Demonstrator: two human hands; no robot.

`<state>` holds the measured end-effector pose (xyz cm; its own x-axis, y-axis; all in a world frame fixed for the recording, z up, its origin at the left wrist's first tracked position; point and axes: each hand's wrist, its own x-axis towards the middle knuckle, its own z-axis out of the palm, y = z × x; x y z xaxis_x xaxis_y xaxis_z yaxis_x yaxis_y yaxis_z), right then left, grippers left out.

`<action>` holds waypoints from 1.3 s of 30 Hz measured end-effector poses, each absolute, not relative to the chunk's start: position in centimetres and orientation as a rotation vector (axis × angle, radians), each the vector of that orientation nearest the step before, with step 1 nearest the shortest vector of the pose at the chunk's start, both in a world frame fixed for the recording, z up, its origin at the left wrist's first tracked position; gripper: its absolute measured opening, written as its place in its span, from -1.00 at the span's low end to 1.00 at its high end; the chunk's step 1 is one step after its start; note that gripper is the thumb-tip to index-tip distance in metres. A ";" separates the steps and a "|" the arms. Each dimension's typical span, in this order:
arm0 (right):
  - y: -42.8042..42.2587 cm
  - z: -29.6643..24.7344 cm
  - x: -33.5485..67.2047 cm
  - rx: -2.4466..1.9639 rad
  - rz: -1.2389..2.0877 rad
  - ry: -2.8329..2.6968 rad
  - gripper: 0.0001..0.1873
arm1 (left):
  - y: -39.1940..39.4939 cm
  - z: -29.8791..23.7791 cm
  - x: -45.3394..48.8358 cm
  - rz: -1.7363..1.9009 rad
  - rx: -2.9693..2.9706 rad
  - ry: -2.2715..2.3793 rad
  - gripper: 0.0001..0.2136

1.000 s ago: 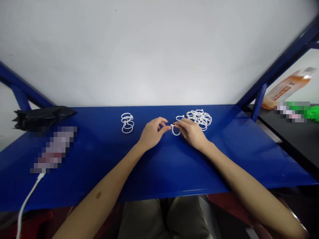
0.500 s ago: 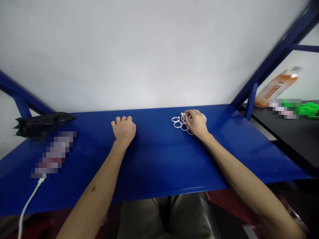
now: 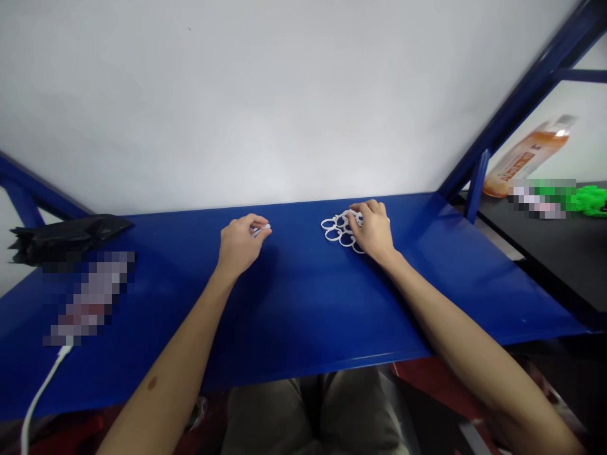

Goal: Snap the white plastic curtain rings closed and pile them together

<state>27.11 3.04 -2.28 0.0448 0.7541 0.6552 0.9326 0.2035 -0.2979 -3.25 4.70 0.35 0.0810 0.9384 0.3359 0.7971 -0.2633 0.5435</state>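
Note:
My left hand (image 3: 241, 246) is closed above the blue shelf, thumb and fingers pinching a small white plastic piece (image 3: 267, 227). Only its end and a thin strip show between the fingers, so its full shape is hidden. To the right, a flat cluster of white plastic rings (image 3: 333, 235) lies on the shelf, the rings touching one another. My right hand (image 3: 372, 229) curls over the right part of this cluster, its thumb and fingers gripping the rings and covering several of them.
On the left of the blue shelf (image 3: 294, 303) lie a black plastic bag (image 3: 66, 237) and a blurred-out object (image 3: 95, 294) with a white cable (image 3: 42, 385). Blue braces rise at both ends. A black surface on the right holds an orange bottle (image 3: 528, 158) and something bright green (image 3: 592, 201).
My left hand has turned from palm-down to a pinch, and the small white piece now shows in its fingers. My right hand stays on the rings. The view has shifted slightly.

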 end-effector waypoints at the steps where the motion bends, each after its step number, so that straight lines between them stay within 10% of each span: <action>1: 2.9 -2.1 27.0 -1.587 -0.314 -1.742 -0.72 | 4.5 0.5 -3.0 1.002 2.072 1.656 -0.87; 14: -1.2 -1.7 21.6 -1.052 0.382 -2.235 -0.78 | 1.8 0.8 0.0 0.688 1.781 0.852 -0.80; 30: -0.8 -1.9 21.8 -1.186 0.352 -2.015 -0.90 | 1.8 -1.3 1.3 0.892 2.290 1.203 -0.89; 39: -0.8 -1.6 22.2 -1.334 0.240 -1.953 -0.81 | 1.5 -0.5 0.5 0.770 2.562 1.278 -0.54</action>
